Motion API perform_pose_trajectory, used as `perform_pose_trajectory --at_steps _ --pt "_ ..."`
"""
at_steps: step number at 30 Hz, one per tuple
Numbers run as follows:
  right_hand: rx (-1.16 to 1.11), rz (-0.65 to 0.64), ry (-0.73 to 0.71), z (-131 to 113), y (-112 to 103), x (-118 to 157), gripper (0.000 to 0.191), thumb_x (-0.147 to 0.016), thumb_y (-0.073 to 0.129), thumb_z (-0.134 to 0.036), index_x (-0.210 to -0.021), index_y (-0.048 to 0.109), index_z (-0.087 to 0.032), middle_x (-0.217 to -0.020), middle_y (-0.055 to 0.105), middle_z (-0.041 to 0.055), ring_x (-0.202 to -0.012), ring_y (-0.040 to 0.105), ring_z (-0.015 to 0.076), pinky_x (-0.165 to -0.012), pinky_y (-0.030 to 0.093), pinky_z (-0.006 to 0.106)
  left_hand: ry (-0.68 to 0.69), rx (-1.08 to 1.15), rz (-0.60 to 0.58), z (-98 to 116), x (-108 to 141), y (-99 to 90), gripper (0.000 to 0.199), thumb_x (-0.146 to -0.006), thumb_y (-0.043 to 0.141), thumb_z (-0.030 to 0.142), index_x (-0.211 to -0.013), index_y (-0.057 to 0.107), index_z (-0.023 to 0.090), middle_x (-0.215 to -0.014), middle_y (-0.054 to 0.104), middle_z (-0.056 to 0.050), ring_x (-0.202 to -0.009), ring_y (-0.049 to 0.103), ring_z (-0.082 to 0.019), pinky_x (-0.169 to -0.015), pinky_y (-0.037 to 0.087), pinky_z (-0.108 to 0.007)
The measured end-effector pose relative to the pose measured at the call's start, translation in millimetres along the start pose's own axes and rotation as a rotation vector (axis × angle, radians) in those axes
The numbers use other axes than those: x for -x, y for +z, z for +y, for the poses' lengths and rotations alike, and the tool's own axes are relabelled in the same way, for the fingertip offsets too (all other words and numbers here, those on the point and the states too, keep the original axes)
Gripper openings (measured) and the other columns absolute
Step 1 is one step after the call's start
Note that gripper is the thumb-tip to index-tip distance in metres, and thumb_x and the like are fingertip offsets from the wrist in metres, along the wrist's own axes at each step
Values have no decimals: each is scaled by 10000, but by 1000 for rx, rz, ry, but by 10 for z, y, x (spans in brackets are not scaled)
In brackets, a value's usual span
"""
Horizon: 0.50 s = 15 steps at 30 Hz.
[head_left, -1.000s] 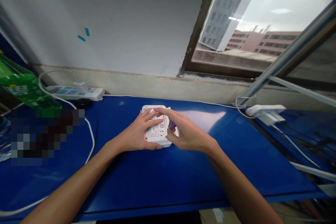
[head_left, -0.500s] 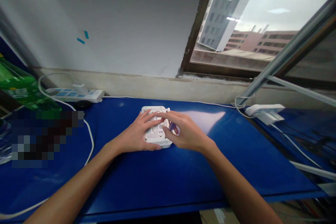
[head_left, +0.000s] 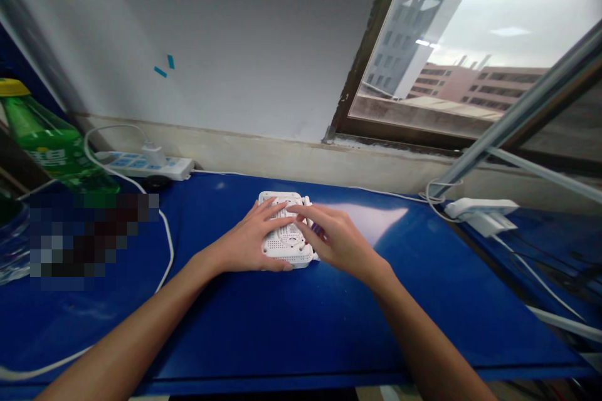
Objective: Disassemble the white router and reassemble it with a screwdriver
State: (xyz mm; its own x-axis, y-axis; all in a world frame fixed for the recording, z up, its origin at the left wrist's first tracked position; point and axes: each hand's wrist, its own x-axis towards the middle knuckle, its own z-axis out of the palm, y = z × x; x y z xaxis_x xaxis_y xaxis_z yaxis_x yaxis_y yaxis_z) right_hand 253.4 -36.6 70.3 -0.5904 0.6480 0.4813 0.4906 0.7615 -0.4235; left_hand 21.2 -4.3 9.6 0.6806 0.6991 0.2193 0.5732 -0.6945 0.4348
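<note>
L hand (head_left: 247, 241) & R hand (head_left: 338, 241) both on white router (head_left: 286, 252), close together, fingers spread, fingertips nearly meeting; can't tell if gripping or just resting; router lies flat, vented face up, mid-way along blue desktop (head_left: 235, 338); small purple item (head_left: 316, 230) just beside R hand, partly hidden; power strip (head_left: 141, 166) w/ white cable (head_left: 164, 225) & green bottle (head_left: 49, 147) well off to L.

Bright daylight thru the window (head_left: 446, 31), blown out top right, w/ white glare on the blue table (head_left: 367, 219), only soft shadows, wide-angle bend at the edges, esp. the metal rail (head_left: 527, 109), plus a pixelated patch (head_left: 89, 241) lower left.
</note>
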Motion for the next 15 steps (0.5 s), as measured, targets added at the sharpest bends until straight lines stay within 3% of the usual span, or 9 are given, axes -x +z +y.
perform_pose_trajectory --at_steps 4,10,15 --pt "-54 -52 -4 -83 -18 -11 711 -807 505 6 -1471 427 -235 -1325 608 106 -1084 614 209 -893 510 350 36 2 32 5 2 -23 979 -713 730 764 -1540 420 341 -1680 236 -68 -1547 114 -406 -1228 113 -665" --pt "-2 -30 8 -56 7 2 372 -969 544 -153 -1329 595 -231 -1037 717 61 -826 646 172 -763 512 317 72 -5 -32 -87 42 -106 948 -774 672 765 -1571 346 367 -1683 228 -45 -1552 117 -384 -1236 137 -637" --pt "-3 -47 -5 -68 -8 1 684 -890 476 -28 -1533 380 -241 -1345 598 130 -1000 624 196 -829 520 341 -1 -15 48 -155 52 -122 513 -1056 370 534 -1520 454 331 -1659 306 -27 -1544 210 -293 -1249 203 -561"
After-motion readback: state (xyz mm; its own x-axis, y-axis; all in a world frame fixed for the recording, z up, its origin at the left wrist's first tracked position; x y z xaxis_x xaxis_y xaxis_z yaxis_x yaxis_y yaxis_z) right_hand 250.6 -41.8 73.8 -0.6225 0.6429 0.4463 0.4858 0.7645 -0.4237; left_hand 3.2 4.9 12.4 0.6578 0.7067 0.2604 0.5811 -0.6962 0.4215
